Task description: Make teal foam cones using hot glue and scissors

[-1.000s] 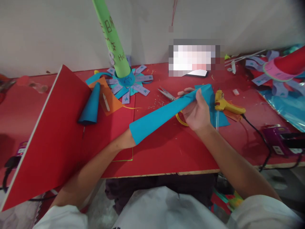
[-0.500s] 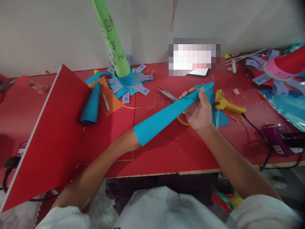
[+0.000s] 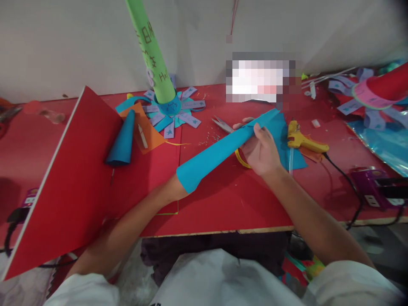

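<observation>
A long blue paper cone (image 3: 216, 152) slants across the middle, its narrow end up to the right. Into its wide end goes my left hand (image 3: 176, 187); only the wrist shows, and the fingers are hidden inside. Farther up, my right hand (image 3: 261, 148) is closed around the cone, thumb on top and fingers behind. Scissors (image 3: 223, 124) with yellow handles lie on the table beneath this hand. Just right of it rests a flat blue sheet (image 3: 282, 131). A second blue cone (image 3: 123, 142) stands at the left by an orange sheet (image 3: 149, 131).
A red board (image 3: 66, 182) leans upright at the left. Behind stands a green paper tube (image 3: 154, 59) on a base of lilac strips. A yellow glue gun (image 3: 306, 142) lies on the right, its cord near a purple power box (image 3: 369, 189). A pink-collared red tube (image 3: 376, 93) sits far right.
My right hand has slid a little left and down along the cone, its thumb now farther from the tip. The cone has shifted slightly left, with my left hand still inside it.
</observation>
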A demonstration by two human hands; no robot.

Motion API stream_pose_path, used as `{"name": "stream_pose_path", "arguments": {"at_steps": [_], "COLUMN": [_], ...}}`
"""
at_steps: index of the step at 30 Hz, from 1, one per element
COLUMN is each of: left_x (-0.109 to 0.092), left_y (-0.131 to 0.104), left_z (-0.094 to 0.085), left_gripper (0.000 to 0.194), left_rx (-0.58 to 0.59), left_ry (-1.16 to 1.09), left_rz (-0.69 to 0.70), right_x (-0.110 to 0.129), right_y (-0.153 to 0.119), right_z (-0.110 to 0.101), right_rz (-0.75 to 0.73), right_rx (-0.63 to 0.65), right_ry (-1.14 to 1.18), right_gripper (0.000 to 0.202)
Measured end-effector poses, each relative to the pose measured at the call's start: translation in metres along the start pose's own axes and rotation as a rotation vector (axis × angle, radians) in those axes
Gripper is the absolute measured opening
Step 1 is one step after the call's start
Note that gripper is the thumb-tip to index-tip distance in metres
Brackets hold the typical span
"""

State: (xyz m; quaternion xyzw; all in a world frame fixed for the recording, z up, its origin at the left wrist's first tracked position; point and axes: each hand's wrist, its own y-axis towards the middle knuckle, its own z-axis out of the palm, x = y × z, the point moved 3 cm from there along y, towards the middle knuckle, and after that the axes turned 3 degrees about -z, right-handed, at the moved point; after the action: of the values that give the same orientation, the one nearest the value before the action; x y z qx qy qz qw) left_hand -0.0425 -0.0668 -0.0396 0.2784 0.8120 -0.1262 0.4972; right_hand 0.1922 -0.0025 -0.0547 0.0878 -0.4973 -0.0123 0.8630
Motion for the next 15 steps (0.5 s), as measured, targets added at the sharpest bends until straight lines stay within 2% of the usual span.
{"name": "stream_pose_path", "arguments": {"at_steps": [2,5,7,10,13,15], "left_x": [0.001,0.012,0.019,0.021,0.013,0.008], "left_y": [-0.001,-0.007,-0.011,-0.011,-0.010,-0.008], "left_z": [0.001,-0.001,-0.003,-0.006,-0.016,-0.024], "left_gripper": [0.059,0.057,0.049,0.031,0.036,0.035], "left_rx": [0.014,-0.048,-0.142,-0.298,-0.508,-0.622], "left_ry": [0.002,0.104,0.249,0.349,0.389,0.334], "left_rz": [0.083,0.227,0.352,0.435,0.445,0.403], "right_x": [-0.001,-0.001,0.000,0.000,0.000,0.000], "right_y": [0.000,0.001,0.002,0.007,0.013,0.015], "right_z": [0.001,0.000,-0.004,-0.015,-0.030,-0.036], "right_rz": [0.001,-0.008,-0.021,-0.047,-0.079,-0.088], "right_rx": [-0.005,-0.041,-0.078,-0.143,-0.238,-0.281], "right_ry": [0.027,0.027,0.009,0.004,0.009,0.008], "right_gripper": [0.027,0.027,0.028,0.029,0.028,0.029]}}
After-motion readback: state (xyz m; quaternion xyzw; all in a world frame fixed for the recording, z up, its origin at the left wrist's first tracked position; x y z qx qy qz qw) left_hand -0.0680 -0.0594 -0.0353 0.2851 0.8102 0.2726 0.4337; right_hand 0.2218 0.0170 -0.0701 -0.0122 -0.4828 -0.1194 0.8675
